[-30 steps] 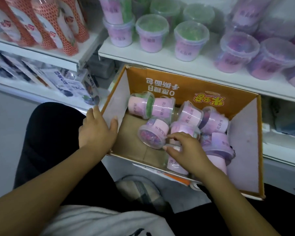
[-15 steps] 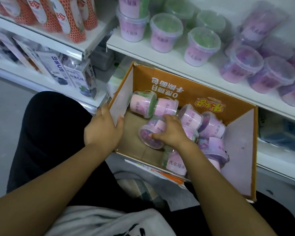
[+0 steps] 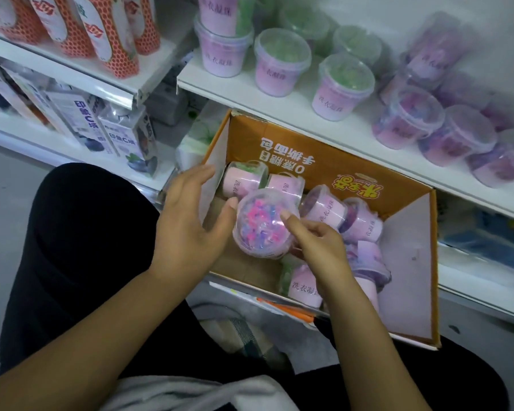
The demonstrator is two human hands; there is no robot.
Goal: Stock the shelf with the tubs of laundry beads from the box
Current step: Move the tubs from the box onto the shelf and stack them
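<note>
An open orange cardboard box (image 3: 410,280) lies in front of me below the white shelf (image 3: 279,112). Several pink-labelled tubs of laundry beads (image 3: 327,207) lie on their sides inside it. My right hand (image 3: 315,241) grips one tub of pink and purple beads (image 3: 263,225), raised above the box with its clear lid facing me. My left hand (image 3: 190,223) is spread open just left of that tub, thumb tip touching its rim. On the shelf stand green-bead tubs (image 3: 282,63) and purple-bead tubs (image 3: 407,120).
Orange patterned bottles (image 3: 113,34) stand on the upper left shelf, blue-and-white cartons (image 3: 131,137) below them. My dark-trousered knees frame the box. A white packet (image 3: 193,143) sits behind the box's left flap.
My right hand has lifted the pink-and-purple tub out of the pile and turned its lid toward me. My left hand has let go of the box's left wall and moved to the tub.
</note>
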